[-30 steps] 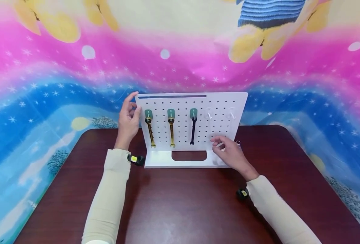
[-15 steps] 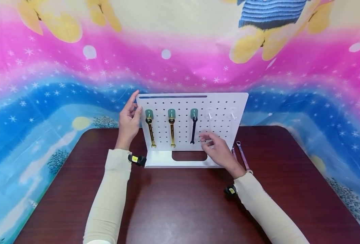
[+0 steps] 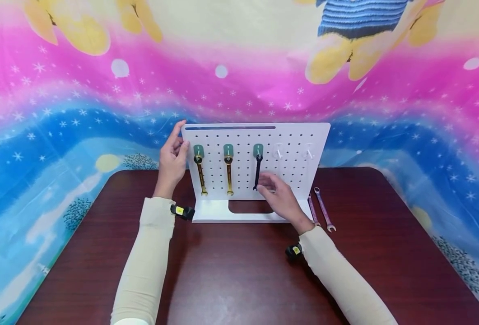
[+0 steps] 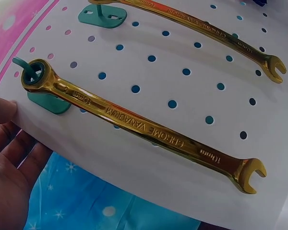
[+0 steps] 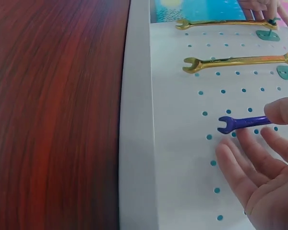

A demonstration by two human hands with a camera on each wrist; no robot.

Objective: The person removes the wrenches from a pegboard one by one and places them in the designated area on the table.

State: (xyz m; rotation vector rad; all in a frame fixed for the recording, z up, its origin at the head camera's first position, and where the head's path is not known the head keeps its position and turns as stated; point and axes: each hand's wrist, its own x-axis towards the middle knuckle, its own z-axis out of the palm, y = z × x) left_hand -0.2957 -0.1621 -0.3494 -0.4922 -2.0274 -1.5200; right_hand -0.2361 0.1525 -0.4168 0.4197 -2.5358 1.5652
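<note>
Wrenches (image 4: 141, 124) number five, hands two: left hand (image 3: 172, 160) pinching one pegboard (image 3: 243, 167), right hand (image 3: 279, 196) half-open at a dark wrench (image 5: 247, 122).

Tabletop (image 3: 231, 275): dark red-brown, streaked wood grain, far corners rounded, near edge out of frame. Soft pale sheen on the near middle. Printed backdrop (image 3: 166, 85) stands behind the far edge and drops past it at left and right; surface wavy, lightly creased. Bands from the top: cream, bright pink, deep blue, light blue. White snowflakes (image 3: 287, 106) and pale round spots (image 3: 119, 68) scattered across. Upper left, yellow shapes (image 3: 76, 34); upper right, a blue striped garment (image 3: 361, 16), cut off by the frame. Lower left, a yellow disc (image 3: 107, 163) beside a dark shrub (image 3: 139, 161).
</note>
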